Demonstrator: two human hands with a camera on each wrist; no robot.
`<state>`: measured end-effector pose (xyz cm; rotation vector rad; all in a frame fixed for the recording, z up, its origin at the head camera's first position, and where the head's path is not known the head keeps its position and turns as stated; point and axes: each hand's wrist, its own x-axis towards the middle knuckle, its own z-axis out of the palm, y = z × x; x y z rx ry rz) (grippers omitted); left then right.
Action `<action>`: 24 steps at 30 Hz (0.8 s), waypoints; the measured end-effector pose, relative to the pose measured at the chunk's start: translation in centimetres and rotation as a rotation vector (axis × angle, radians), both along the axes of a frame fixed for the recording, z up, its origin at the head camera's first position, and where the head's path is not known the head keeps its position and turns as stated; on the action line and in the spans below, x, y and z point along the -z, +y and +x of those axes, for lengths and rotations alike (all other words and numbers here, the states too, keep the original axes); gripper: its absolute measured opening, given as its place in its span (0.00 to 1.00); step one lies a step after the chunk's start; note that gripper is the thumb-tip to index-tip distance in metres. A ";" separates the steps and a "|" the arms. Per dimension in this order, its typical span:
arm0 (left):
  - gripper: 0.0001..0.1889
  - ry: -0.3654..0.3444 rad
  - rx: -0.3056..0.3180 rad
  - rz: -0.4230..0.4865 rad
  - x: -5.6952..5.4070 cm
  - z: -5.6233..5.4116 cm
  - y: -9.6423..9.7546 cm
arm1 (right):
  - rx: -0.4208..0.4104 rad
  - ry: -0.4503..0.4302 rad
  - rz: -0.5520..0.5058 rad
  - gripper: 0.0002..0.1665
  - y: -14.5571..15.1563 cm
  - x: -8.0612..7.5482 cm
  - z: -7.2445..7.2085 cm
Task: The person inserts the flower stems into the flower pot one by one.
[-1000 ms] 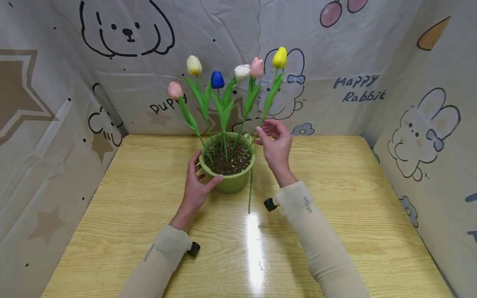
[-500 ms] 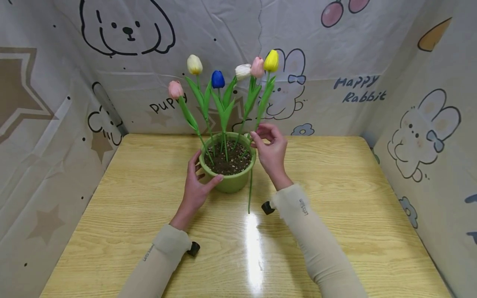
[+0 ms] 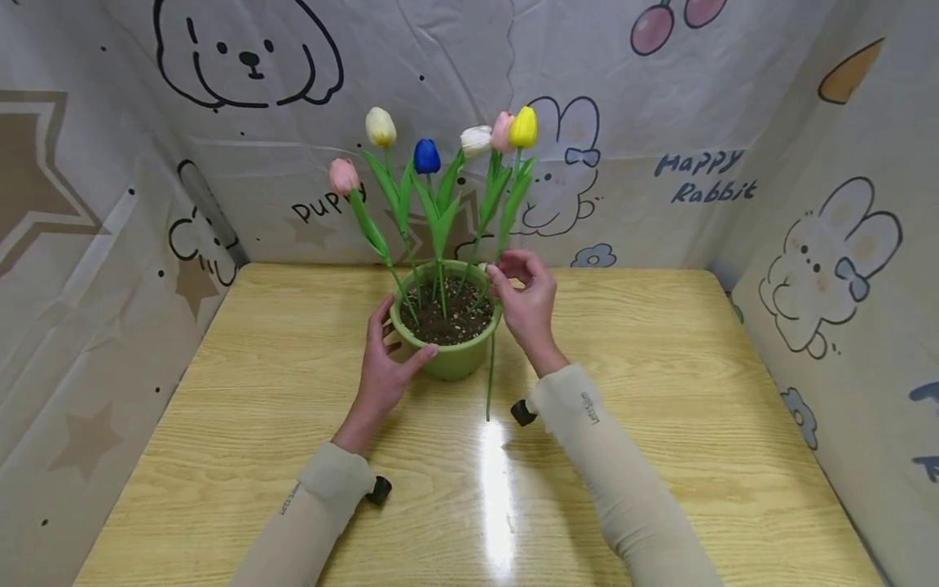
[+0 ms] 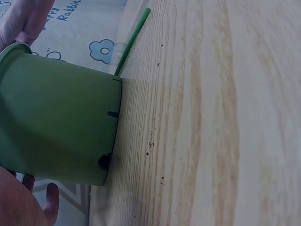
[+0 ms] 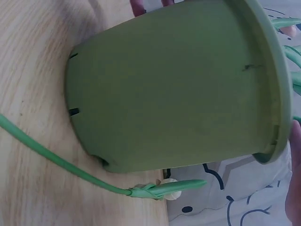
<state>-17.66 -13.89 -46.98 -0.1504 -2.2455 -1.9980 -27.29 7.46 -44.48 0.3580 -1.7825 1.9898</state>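
Observation:
A green flowerpot (image 3: 455, 363) of dark, pebbly soil (image 3: 455, 322) stands on the table, with several artificial tulips upright in it. My left hand (image 3: 383, 367) holds the pot's left side, thumb near the front rim. At the right rim my right hand (image 3: 530, 302) pinches the stem of a yellow tulip (image 3: 523, 128), whose stem leans into the soil. Left of it stand pink, white, blue (image 3: 426, 156) and cream (image 3: 381, 127) blooms and another pink tulip (image 3: 343, 176). Beside the pot lies a loose tulip stem (image 5: 56, 159); a pale bloom (image 5: 172, 189) shows partly behind its leaf.
The wooden table (image 3: 293, 326) carries a bright light reflection near its front. Small dark crumbs (image 4: 150, 145) lie on it by the pot. A printed cloth (image 3: 293, 147) with cartoon animals hangs close behind and at both sides.
My right hand has moved left and down along with the yellow tulip, which now stands more upright and overlaps the pink bloom beside it. The left hand and pot have stayed put.

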 end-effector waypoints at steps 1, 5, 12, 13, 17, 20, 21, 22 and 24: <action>0.50 0.002 0.000 0.002 -0.1 0.0 0.0 | -0.001 -0.003 -0.001 0.17 -0.1 0.0 0.0; 0.51 0.006 -0.002 0.007 -0.1 0.2 0.1 | -0.005 -0.005 0.013 0.16 -0.4 0.1 0.1; 0.51 -0.008 -0.008 0.008 0.1 0.1 0.1 | -0.021 -0.009 0.046 0.14 -0.5 0.6 0.1; 0.51 -0.009 -0.007 0.008 0.2 0.1 0.1 | -0.023 -0.008 0.050 0.14 -0.5 0.7 0.1; 0.52 -0.006 -0.005 0.011 0.3 -0.2 0.1 | -0.022 -0.003 0.053 0.13 -0.4 0.7 0.1; 0.52 -0.007 -0.006 0.018 0.3 -0.3 0.1 | -0.031 -0.006 0.074 0.13 -0.4 0.7 0.1; 0.52 -0.010 -0.008 0.019 0.3 -0.3 0.1 | -0.035 -0.009 0.084 0.13 -0.4 0.7 0.1; 0.52 -0.012 -0.009 0.020 0.3 -0.2 0.1 | -0.037 -0.016 0.094 0.13 -0.4 0.7 0.1; 0.52 -0.015 -0.011 0.019 0.3 -0.1 0.2 | -0.038 -0.034 0.121 0.13 -0.4 0.7 0.2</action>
